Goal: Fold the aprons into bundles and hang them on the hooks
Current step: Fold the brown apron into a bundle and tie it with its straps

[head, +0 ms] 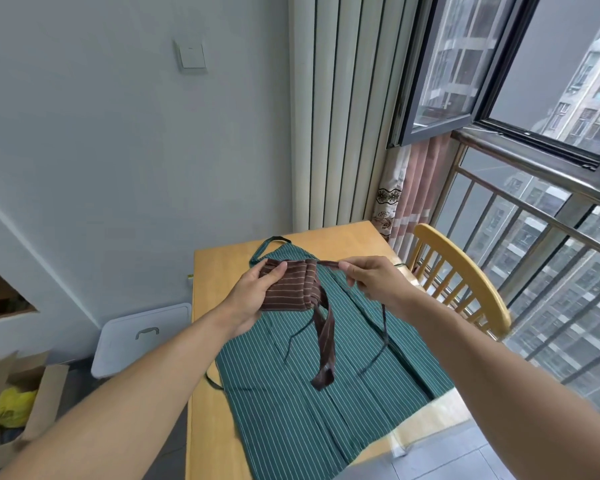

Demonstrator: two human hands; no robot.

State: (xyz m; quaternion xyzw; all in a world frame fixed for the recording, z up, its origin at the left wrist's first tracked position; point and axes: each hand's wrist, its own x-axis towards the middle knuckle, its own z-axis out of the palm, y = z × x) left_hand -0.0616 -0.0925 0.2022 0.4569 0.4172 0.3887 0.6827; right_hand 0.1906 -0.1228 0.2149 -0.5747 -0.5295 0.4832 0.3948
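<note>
- The brown striped apron bundle (288, 285) is held in the air above the bench (208, 341), over the green apron (309, 393).
- The left hand (253, 299) grips the bundle, thumb on top, fingers (264, 268) curled round its far edge.
- The right hand (371, 282) pinches a brown strap (328, 265) at the bundle's upper right; another strap (324, 344) hangs loose.
- The green apron lies flat on the bench beside a wooden chair (465, 275).

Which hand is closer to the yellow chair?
Right. The right hand, pinching the brown apron's strap, is just left of the chair. The left hand holds the brown bundle farther left.
</note>
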